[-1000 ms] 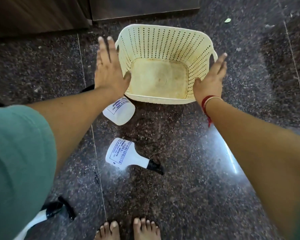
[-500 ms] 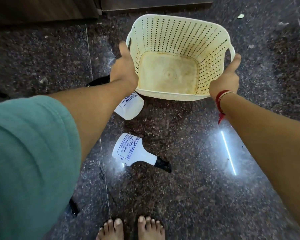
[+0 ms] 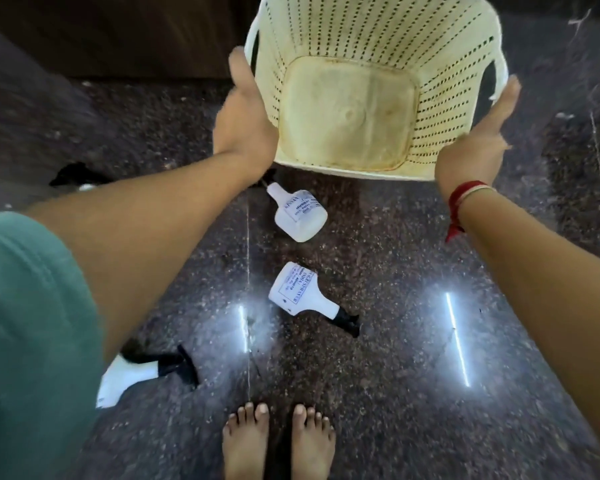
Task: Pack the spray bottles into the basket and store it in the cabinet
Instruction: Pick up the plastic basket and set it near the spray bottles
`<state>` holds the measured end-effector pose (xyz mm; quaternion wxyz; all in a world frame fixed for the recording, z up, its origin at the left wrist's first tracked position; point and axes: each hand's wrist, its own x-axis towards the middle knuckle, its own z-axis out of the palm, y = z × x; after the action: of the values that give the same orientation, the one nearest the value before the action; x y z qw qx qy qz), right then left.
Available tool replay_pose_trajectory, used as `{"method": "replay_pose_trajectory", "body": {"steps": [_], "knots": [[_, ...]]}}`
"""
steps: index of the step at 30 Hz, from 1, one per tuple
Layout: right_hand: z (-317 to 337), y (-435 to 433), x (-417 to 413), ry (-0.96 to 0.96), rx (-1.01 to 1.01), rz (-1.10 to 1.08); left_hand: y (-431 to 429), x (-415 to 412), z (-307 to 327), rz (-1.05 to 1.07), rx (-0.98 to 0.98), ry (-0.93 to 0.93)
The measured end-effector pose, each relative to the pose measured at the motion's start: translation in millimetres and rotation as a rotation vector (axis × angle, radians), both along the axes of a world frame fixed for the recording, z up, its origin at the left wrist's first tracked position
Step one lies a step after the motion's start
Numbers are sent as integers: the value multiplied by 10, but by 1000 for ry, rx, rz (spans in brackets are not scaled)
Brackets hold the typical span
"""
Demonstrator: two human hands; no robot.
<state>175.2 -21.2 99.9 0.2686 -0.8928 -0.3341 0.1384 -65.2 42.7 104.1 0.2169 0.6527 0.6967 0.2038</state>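
Observation:
A cream perforated basket [image 3: 440, 74] is held up off the floor, tilted so its empty, stained bottom faces me. My left hand [image 3: 245, 123] grips its left side and my right hand [image 3: 475, 147] grips its right side. Three white spray bottles with black trigger heads lie on the floor. One bottle [image 3: 298, 214] lies just below the basket. A second bottle [image 3: 300, 292] lies in the middle. A third bottle [image 3: 132, 375] lies at the lower left, partly hidden by my left arm.
The floor is dark speckled granite [image 3: 395, 375] with bright light reflections. Dark wooden cabinet fronts [image 3: 118, 32] run along the top left. My bare feet [image 3: 279, 441] stand at the bottom centre. A black object [image 3: 73, 173] lies on the floor at left.
Both hands closed on the basket's sides and lifted it off the floor toward me. The bottle that my left hand hid now shows fully.

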Motion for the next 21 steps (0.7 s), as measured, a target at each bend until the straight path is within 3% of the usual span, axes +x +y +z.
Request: {"method": "replay_pose_trajectory", "body": {"steps": [6,11,21], "knots": [[186,-38,-1096,101,-14,208,-356,-1174,276,165,-8,83],[-30,-353,-1880,172,-73,319,-935,-2013,165,234,-101,77],[-640,-1022,-2347,234,-179,449,-1911,-2519,-471,339,-256,38]]}}
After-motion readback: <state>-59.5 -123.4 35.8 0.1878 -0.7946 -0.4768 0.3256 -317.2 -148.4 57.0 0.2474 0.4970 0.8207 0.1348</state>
